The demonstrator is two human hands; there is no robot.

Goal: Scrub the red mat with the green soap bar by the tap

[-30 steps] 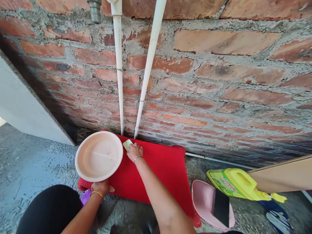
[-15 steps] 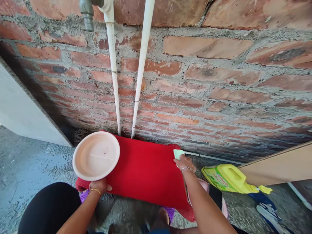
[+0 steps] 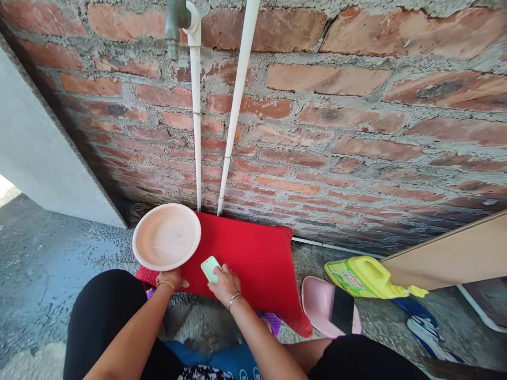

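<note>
My left hand (image 3: 171,277) grips the near rim of a pale pink round plate (image 3: 166,236), held tilted over the left end of a red mat (image 3: 253,264). A few dark specks dot the plate's inside. My right hand (image 3: 225,284) holds a small light green sponge (image 3: 209,268) just right of the plate, above the mat's front part. Both wrists wear thin bangles. The mat lies on the concrete floor against a brick wall (image 3: 325,126).
A grey tap (image 3: 172,26) and two white pipes (image 3: 197,121) run down the wall to the mat. Right of the mat lie a pink sandal (image 3: 320,306) and a yellow-green detergent jug (image 3: 364,277) on its side. A wooden board (image 3: 455,253) leans at far right.
My right hand carried the green sponge from the mat's far edge to its right end, then back to beside the plate. The plate stayed in my left hand.
</note>
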